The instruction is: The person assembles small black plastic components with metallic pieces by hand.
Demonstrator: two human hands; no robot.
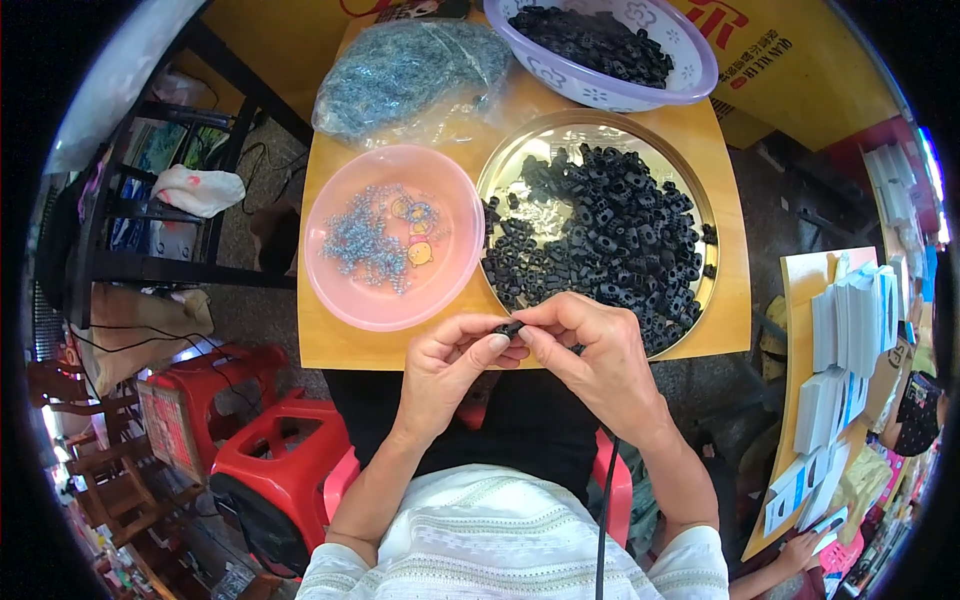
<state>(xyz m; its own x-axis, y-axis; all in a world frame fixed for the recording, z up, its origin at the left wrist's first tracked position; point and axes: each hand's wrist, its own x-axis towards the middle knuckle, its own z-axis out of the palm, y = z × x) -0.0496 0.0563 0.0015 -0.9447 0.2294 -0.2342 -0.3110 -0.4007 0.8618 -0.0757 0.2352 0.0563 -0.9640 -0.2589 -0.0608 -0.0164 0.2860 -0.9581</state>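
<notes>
Between my two hands, just over the table's front edge, is a small black plastic part. My left hand pinches it between thumb and fingers. The fingertips of my right hand close on its other side; whether they also hold some tiny piece is too small to tell. Behind my right hand, a round gold tray carries a heap of similar black parts. A pink bowl stands beyond my left hand, with many small silvery-blue metal pieces in it.
At the back left of the wooden table lies a clear bag of bluish-silver pieces. A purple-rimmed basin of black parts stands back right. Red stools are at left. Stacked white boxes and another person's hand appear at right.
</notes>
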